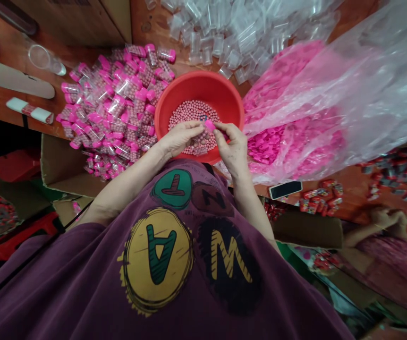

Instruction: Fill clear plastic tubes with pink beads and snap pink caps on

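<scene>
Over a red bowl of pink beads, both my hands meet at a small clear bottle with a pink cap. My left hand is closed around the bottle's body. The fingers of my right hand pinch the cap end. Whether the cap is fully seated cannot be made out. Left of the bowl lies a heap of pink-capped bottles filled with beads. Loose pink caps are piled to the right, partly under a clear plastic bag.
Clear bottles without caps spread behind the bowl. A cardboard box stands at the back left, near a pale cylinder. A phone lies at the table's front edge. Another person's hands are at far right.
</scene>
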`<state>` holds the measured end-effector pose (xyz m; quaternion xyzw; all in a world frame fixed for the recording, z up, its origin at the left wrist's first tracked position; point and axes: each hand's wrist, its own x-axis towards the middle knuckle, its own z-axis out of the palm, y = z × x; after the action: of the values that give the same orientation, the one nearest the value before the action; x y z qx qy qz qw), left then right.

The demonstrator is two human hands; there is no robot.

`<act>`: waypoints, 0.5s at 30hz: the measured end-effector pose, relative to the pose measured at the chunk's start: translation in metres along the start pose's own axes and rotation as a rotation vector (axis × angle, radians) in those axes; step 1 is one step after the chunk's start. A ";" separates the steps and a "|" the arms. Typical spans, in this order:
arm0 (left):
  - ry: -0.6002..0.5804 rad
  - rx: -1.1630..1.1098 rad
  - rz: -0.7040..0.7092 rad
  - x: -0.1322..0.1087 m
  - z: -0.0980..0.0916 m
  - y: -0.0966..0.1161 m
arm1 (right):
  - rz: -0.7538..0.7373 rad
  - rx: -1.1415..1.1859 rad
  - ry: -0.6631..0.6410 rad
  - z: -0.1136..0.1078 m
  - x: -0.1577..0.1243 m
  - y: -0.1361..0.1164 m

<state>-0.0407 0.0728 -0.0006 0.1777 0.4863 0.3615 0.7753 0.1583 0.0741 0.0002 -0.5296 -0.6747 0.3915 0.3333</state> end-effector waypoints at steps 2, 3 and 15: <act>0.003 0.000 0.023 0.000 0.002 -0.004 | -0.010 -0.006 0.015 0.004 -0.001 -0.003; 0.002 -0.003 0.033 -0.001 0.003 -0.006 | -0.010 -0.013 0.023 0.006 -0.002 -0.003; 0.053 -0.007 0.141 -0.009 0.015 -0.020 | -0.115 -0.153 -0.173 0.000 -0.011 -0.007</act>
<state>-0.0218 0.0534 -0.0005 0.1990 0.4917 0.4216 0.7354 0.1569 0.0624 0.0060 -0.4780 -0.7581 0.3634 0.2544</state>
